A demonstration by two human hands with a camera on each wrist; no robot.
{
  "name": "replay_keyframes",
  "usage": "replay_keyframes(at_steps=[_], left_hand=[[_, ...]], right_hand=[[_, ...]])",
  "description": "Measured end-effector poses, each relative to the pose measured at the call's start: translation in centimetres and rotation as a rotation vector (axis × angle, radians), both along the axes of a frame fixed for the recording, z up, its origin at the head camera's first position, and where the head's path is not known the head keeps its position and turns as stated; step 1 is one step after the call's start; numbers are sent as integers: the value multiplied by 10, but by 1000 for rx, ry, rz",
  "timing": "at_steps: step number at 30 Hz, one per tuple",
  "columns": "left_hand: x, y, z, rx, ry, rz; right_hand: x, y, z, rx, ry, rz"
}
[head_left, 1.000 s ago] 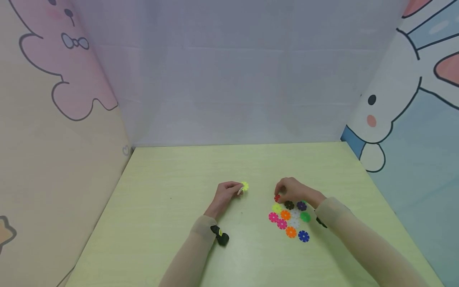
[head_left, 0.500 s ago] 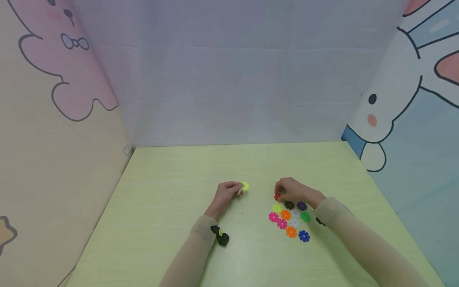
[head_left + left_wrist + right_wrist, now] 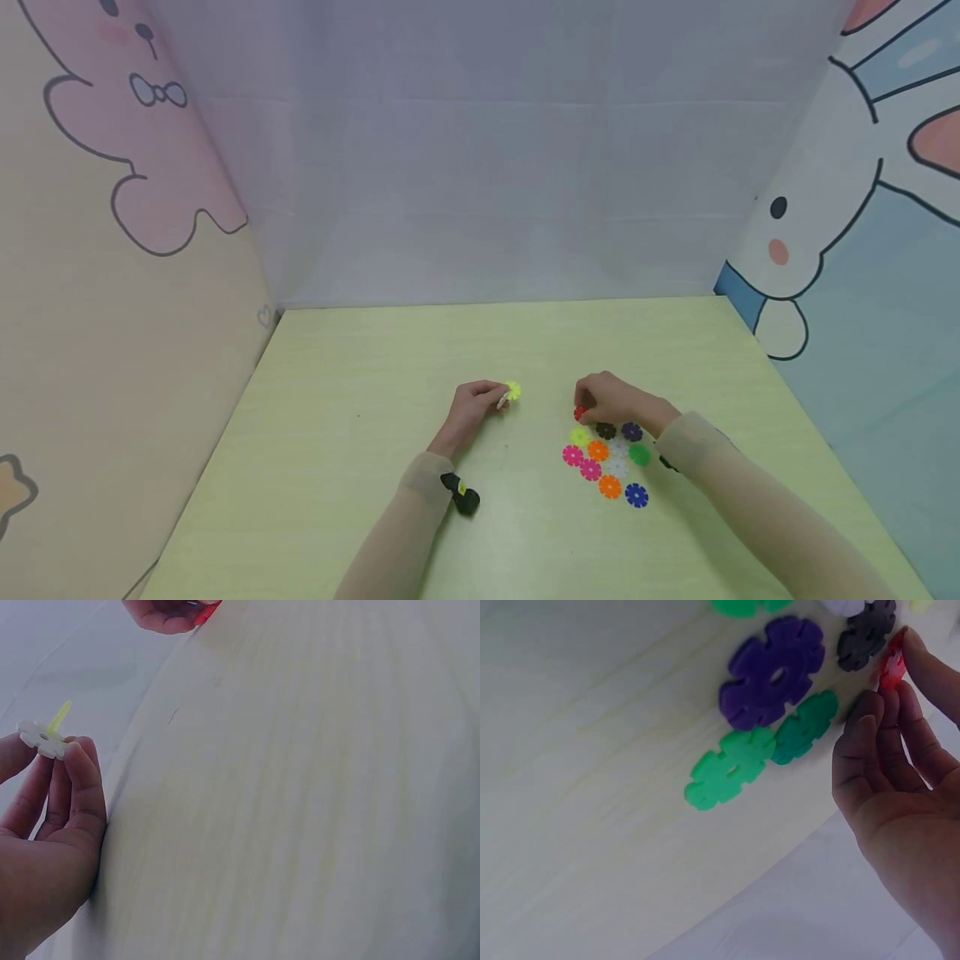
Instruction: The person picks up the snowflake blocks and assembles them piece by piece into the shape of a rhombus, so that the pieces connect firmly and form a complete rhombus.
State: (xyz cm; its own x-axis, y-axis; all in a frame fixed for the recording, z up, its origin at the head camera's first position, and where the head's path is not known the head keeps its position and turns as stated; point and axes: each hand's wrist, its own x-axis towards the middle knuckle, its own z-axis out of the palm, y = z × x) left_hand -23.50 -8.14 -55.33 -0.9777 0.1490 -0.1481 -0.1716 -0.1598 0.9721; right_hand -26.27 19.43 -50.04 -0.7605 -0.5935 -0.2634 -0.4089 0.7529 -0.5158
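Observation:
My left hand (image 3: 471, 407) pinches a white notched interlocking disc (image 3: 36, 739) between thumb and fingers. A yellow disc (image 3: 60, 717) is slotted into it and stands across its face. To the right, my right hand (image 3: 617, 397) holds a red interlocking disc (image 3: 892, 666) on edge between thumb and fingertips, at the far side of a group of similar discs. Close by that hand lie a black disc (image 3: 866, 636), a purple disc (image 3: 772, 673) and two green ones, a light green disc (image 3: 731, 769) and a darker green disc (image 3: 806, 727).
On the pale wooden table (image 3: 337, 467), more discs lie flat in front of the right hand: an orange disc (image 3: 610, 487), a blue disc (image 3: 637, 496), a pink disc (image 3: 573, 455), a yellow disc (image 3: 581, 437) and several others. A plain curtain (image 3: 480, 167) hangs behind the table.
Almost nothing moves. Both hands keep their places and their discs; the red disc between the right fingers shifts only slightly.

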Motion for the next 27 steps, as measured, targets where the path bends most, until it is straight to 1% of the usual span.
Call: replay_keyframes(at_steps=[3, 7, 8, 13, 14, 15, 17, 23, 27], left_hand=[[1, 0, 0, 1, -5, 1], [1, 0, 1, 7, 0, -4], [2, -1, 4, 9, 0, -13], [2, -1, 2, -4, 7, -29], [2, -1, 1, -7, 8, -30], [1, 0, -2, -12, 12, -22], [1, 0, -4, -14, 22, -22], [2, -1, -5, -20, 63, -34], [1, 0, -3, -18, 35, -29]], right_hand=[[0, 0, -1, -31, -18, -27], [-4, 0, -4, -75, -18, -56], [-5, 0, -5, -86, -22, -69], [-10, -3, -5, -152, -18, -83], [-11, -4, -5, -161, -14, -83], [-12, -5, -4, -167, -6, -79], [-14, -8, -4, -175, 10, -77], [-17, -22, -5, -267, 50, -128], [-17, -34, -3, -323, 94, -130]])
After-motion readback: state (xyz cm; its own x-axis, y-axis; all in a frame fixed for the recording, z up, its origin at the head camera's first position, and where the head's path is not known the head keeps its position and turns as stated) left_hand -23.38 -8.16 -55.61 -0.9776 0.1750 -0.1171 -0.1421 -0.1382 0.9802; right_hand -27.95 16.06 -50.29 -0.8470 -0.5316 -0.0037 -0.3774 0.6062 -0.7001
